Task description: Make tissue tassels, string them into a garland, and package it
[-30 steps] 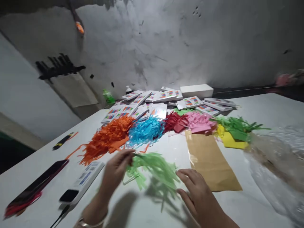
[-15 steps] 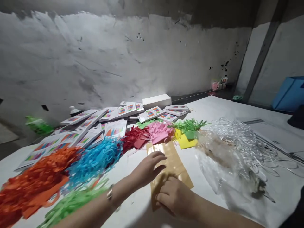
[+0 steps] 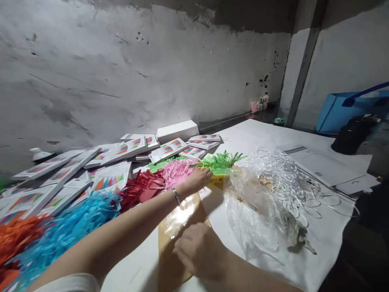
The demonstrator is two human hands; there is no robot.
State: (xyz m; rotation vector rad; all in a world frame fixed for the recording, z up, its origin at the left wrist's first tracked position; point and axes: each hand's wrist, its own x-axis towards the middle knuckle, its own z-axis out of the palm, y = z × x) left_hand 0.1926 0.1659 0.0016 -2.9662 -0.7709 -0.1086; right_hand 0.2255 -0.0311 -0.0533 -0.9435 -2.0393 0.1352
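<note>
My left hand (image 3: 198, 179), with a bracelet at the wrist, reaches over the far end of a glossy brown sheet (image 3: 182, 217). It is beside the pink fringed paper (image 3: 176, 172), the green fringed paper (image 3: 221, 160) and the yellow paper (image 3: 217, 181). Its fingers point down and blur, so whether they grip anything cannot be made out. Closer to me, my right hand (image 3: 202, 249) lies over the sheet's right side with fingers curled. Whatever is under those fingers is hidden.
Dark red (image 3: 141, 185), blue (image 3: 73, 227) and orange fringed paper (image 3: 21, 235) lie leftward. Behind are several printed boxes (image 3: 129, 148) and a white box (image 3: 178, 132). To the right sit clear plastic (image 3: 252, 219), tangled white cord (image 3: 279, 174), flat cardboard (image 3: 322, 166) and a black bottle (image 3: 354, 134).
My left hand has moved from the brown sheet forward to the fringed papers. My right hand stays curled over the sheet. The view has turned rightward, showing more of the blue bag and the black bottle.
</note>
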